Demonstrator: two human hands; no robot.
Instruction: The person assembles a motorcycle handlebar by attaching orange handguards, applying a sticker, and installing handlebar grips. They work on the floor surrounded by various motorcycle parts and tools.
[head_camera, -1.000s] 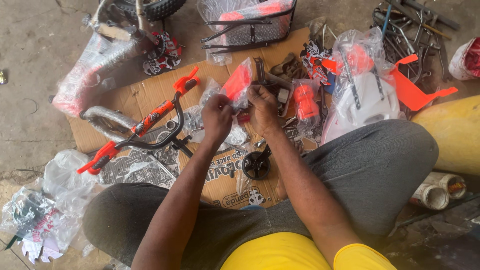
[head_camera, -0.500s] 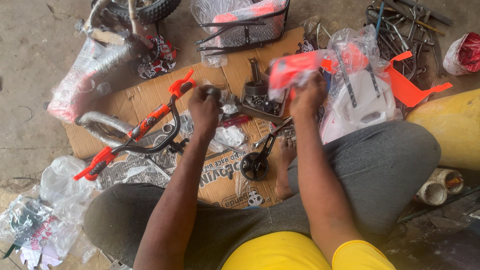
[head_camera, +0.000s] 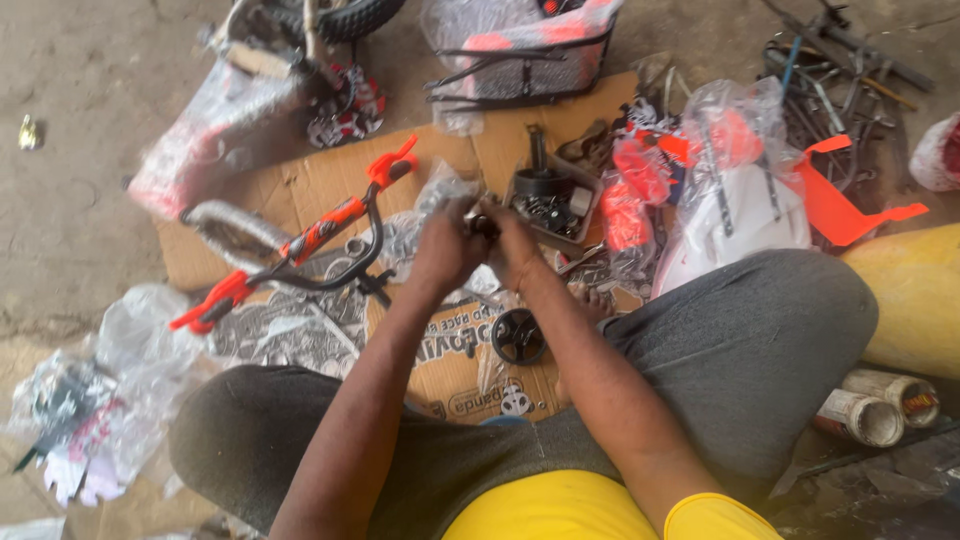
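I sit cross-legged on flattened cardboard (head_camera: 320, 185). My left hand (head_camera: 445, 250) and my right hand (head_camera: 512, 245) meet in front of me, both closed around a small dark metal part (head_camera: 483, 222) held between the fingertips. Just left of the hands lies a black bicycle handlebar with orange grips (head_camera: 300, 240). A small box of metal hardware (head_camera: 550, 205) sits right behind my right hand. A black crank wheel (head_camera: 518, 336) lies on the cardboard below my forearms.
Orange parts in clear plastic bags (head_camera: 630, 190) and a white plastic piece (head_camera: 735, 215) lie to the right. A wire basket (head_camera: 525, 55) and a tyre (head_camera: 350, 15) are at the top, loose tools (head_camera: 840, 70) top right, a yellow container (head_camera: 915, 295) and cans (head_camera: 875, 405) at right.
The right hand has put down the orange bagged part it was lifting to the right and has come back to meet the left hand over the small metal part.
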